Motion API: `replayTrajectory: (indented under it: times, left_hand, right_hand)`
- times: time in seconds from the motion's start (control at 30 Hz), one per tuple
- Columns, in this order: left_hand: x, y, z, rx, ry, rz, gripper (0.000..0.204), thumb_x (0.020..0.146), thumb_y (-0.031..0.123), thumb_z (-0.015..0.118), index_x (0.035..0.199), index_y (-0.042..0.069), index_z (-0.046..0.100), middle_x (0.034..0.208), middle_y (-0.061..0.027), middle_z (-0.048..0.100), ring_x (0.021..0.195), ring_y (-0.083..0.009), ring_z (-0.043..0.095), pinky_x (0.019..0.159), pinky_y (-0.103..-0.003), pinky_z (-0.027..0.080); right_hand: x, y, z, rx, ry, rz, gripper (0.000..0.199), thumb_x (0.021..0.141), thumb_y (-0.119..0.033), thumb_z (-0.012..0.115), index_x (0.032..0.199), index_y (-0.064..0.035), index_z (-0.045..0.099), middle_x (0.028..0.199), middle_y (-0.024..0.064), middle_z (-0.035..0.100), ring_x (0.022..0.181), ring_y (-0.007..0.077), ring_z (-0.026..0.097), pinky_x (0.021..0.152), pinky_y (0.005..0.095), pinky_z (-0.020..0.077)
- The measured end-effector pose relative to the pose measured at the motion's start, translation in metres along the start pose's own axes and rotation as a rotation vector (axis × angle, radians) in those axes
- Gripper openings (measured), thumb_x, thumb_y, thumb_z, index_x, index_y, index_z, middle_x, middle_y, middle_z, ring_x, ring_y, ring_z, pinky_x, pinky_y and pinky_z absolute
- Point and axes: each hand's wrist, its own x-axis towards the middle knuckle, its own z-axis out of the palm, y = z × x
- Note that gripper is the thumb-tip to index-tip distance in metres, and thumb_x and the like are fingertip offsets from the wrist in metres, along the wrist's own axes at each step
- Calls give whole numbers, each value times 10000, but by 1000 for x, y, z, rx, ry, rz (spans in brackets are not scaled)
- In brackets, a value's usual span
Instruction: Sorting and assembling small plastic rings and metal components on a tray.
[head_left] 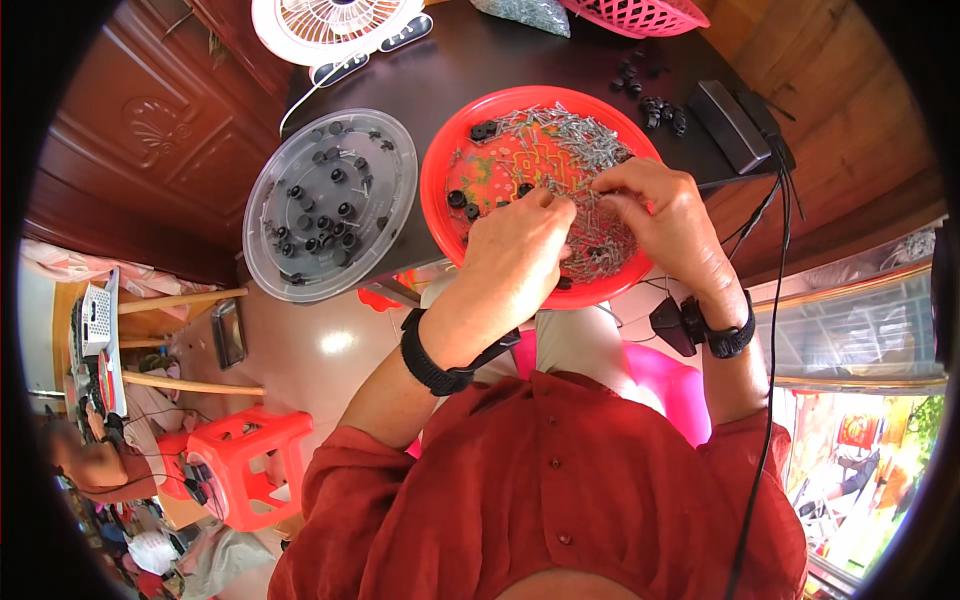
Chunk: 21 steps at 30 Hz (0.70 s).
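A round red plate lies on the dark table, holding several small metal screws and a few black round caps. My left hand rests over the plate's near part, its fingers pinched together on a small part among the screws. My right hand is close beside it on the right, fingertips also pinched over the screw pile. What each pinch holds is too small to make out. Left of the red plate sits a clear plastic lid with several black caps on it.
A white fan and a pink basket stand at the table's far edge. Loose black caps and a black box with cables lie at the right. A red stool stands on the floor at lower left.
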Motion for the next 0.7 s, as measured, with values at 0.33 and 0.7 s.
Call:
replayTrajectory:
  times: [0.33,0.7]
  left_hand:
    - [0,2,1,-55,106,-34,95,722,4,626,777,5,549,741,-137,571,682,-292,572,603,-369,436]
    - [1,26,-3,-642,251,-114,60,834,0,581,824,-6,523,701,-38,555,617,-82,528,547,-225,420]
  right_hand:
    - [-22,2,0,1252,119,343,176,881,-33,527,1051,-12,570,982,82,637,801,114,603,685,223,469]
    - [-36,-8,7,1764,228,421,147,894,-85,535,1001,4,580,938,124,635,761,142,587,660,245,476]
